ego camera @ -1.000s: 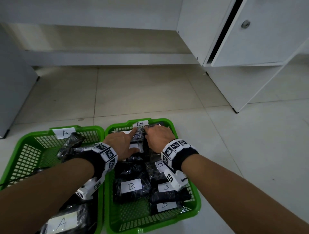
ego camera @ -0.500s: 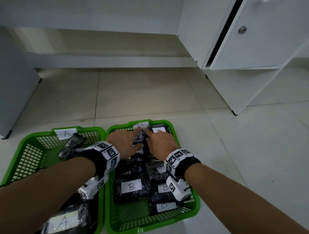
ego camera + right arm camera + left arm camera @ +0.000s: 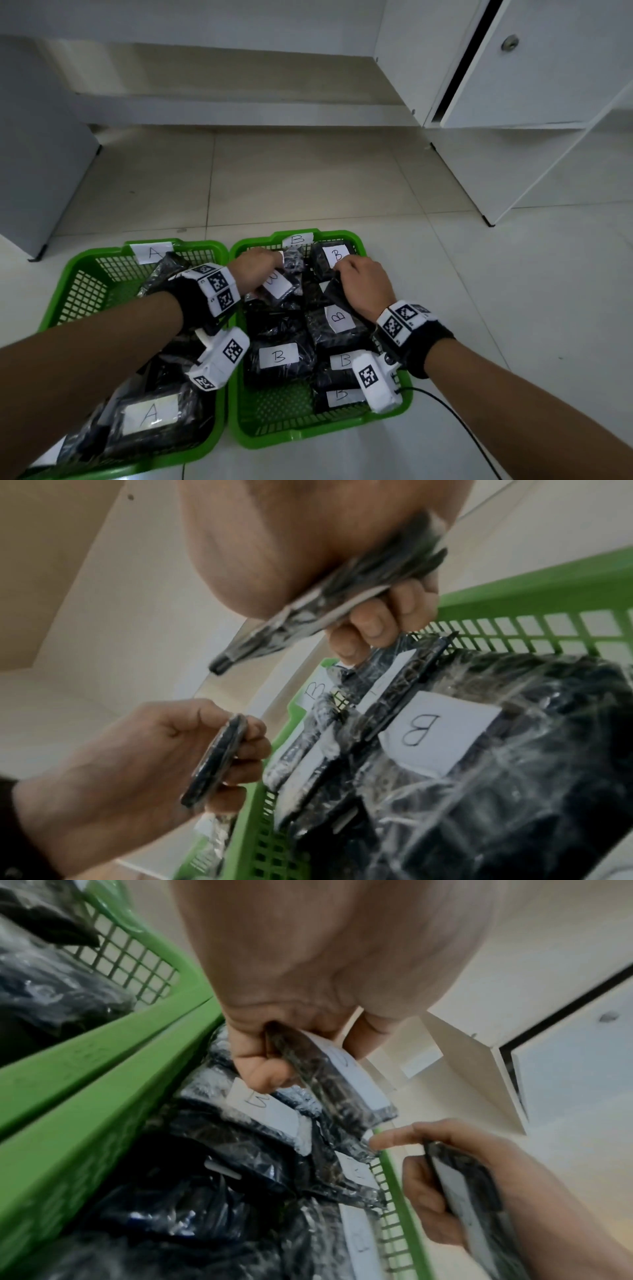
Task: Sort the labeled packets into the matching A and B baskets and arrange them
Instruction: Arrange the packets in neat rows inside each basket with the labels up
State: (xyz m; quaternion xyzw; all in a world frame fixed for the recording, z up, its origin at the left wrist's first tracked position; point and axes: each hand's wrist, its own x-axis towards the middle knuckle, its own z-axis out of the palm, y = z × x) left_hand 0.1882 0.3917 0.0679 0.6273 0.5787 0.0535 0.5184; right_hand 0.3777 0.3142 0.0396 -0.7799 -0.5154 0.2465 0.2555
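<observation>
Since a second ago, both of your hands have lifted from pressing on the far packets and each now holds one. Nearest you, your forearms reach forward over two green baskets on the tiled floor, with marker bands on both wrists. Your left arm crosses the A basket, hiding most of its middle; one packet with an A label shows at its near end.

Your left hand is over the far left of the B basket, thumb and curled fingers pinching a black wrapped packet by its edge, its white label turned sideways. Your right hand is just beside it, fingers curled around a second black packet that tilts down under the palm; its label cannot be read from above, and the wrist views are blurred.

Below your hands, B packets lie flat in two rows. Farthest, a B packet leans near the basket's labelled far wall.
</observation>
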